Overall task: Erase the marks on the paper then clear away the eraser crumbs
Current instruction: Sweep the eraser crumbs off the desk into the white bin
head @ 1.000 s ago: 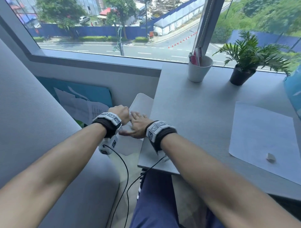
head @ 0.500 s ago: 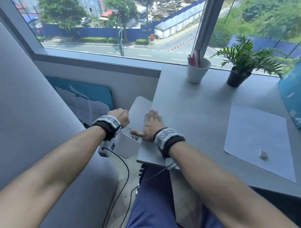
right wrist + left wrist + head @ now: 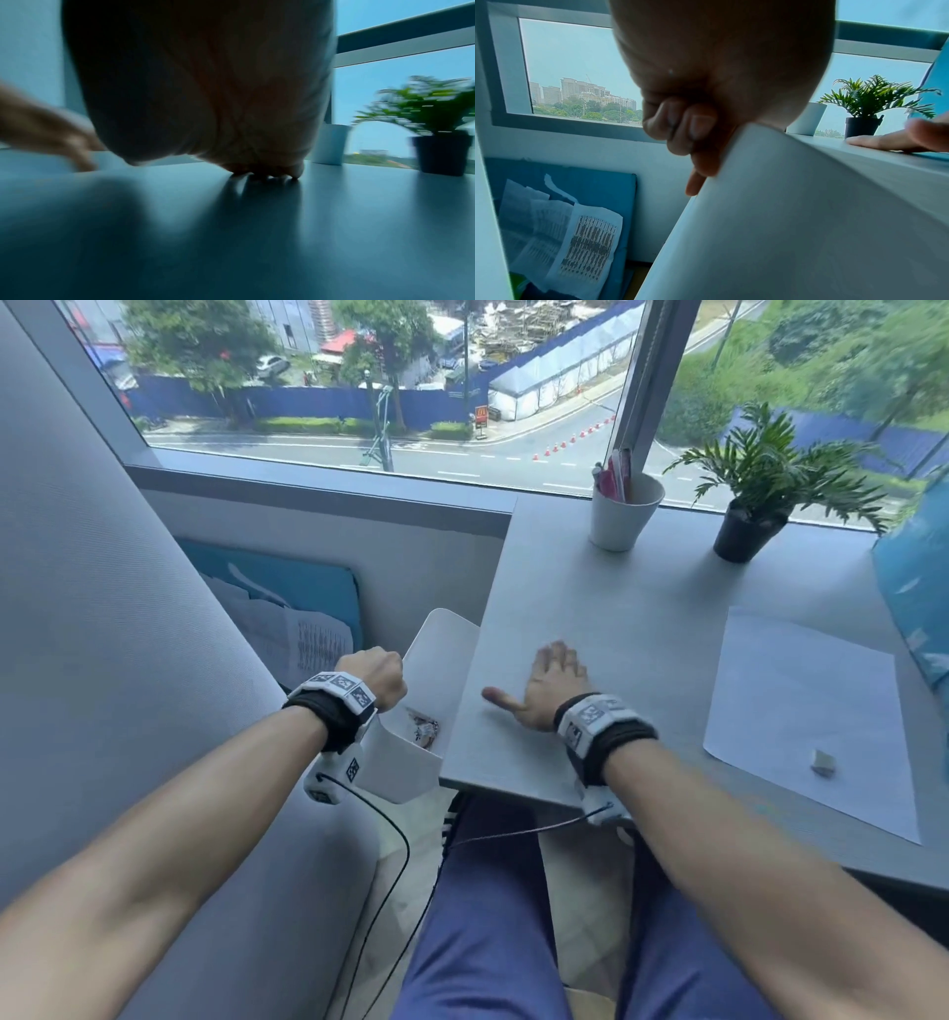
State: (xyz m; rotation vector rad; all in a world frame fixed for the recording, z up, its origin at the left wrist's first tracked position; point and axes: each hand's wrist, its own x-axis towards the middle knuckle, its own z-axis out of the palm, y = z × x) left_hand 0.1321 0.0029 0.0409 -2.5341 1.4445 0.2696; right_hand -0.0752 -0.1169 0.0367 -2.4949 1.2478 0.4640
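Observation:
A white sheet of paper (image 3: pixel 801 711) lies on the right of the grey desk (image 3: pixel 590 588), with a small white eraser (image 3: pixel 823 761) near its front edge. My left hand (image 3: pixel 372 675) grips the rim of a white bin (image 3: pixel 395 773) held against the desk's left edge. In the left wrist view its fingers (image 3: pixel 680 125) curl over the bin (image 3: pixel 782 223) wall. My right hand (image 3: pixel 552 683) lies flat on the desk near that edge, fingers straight, thumb out toward the bin. The right wrist view shows its fingertips (image 3: pixel 267 172) touching the desk. Eraser crumbs are too small to see.
A white cup (image 3: pixel 624 516) with pens and a potted plant (image 3: pixel 750 526) stand at the back of the desk by the window. A blue bag (image 3: pixel 919 588) is at the far right. Paper scraps (image 3: pixel 423 729) lie in the bin. A blue folder with papers (image 3: pixel 308 608) leans below the window.
My right hand has moved from over the bin's rim to the right, onto the desk, and now lies flat there. My left hand keeps its grip on the bin.

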